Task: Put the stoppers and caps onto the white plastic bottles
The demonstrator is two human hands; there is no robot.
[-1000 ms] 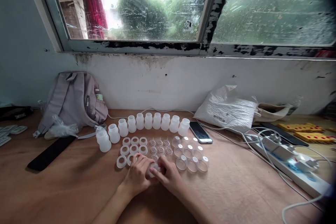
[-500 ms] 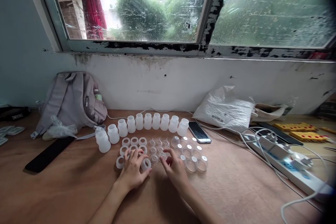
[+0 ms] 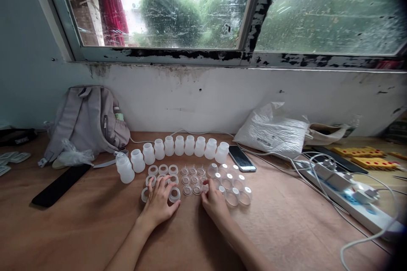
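My left hand [image 3: 159, 200] lies spread over rows of translucent white screw rings [image 3: 163, 169]. Its thumb and forefinger frame the nearest right ring [image 3: 174, 195], which lies flat on the table. My right hand [image 3: 215, 198] is curled, thumb and forefinger at a small clear bottle nipple [image 3: 204, 188] in the front row; the fingers partly hide it. More clear nipples [image 3: 192, 171] stand in rows between my hands. Beyond the right hand are clear domed caps [image 3: 232, 197]. An arc of frosted bottles [image 3: 179, 146] stands behind; the leftmost bottle [image 3: 124, 168] has a top on it.
A phone [image 3: 242, 159] lies right of the bottles. White cables and a power strip [image 3: 349, 197] run along the right side. A grey backpack [image 3: 85, 123] and a black flat strip [image 3: 60, 186] are at the left, a silvery plastic bag [image 3: 273, 131] at the back right.
The ring by my left thumb went from tilted to flat and slid slightly left. My right hand moved a little to the right, uncovering a nipple in the front row.
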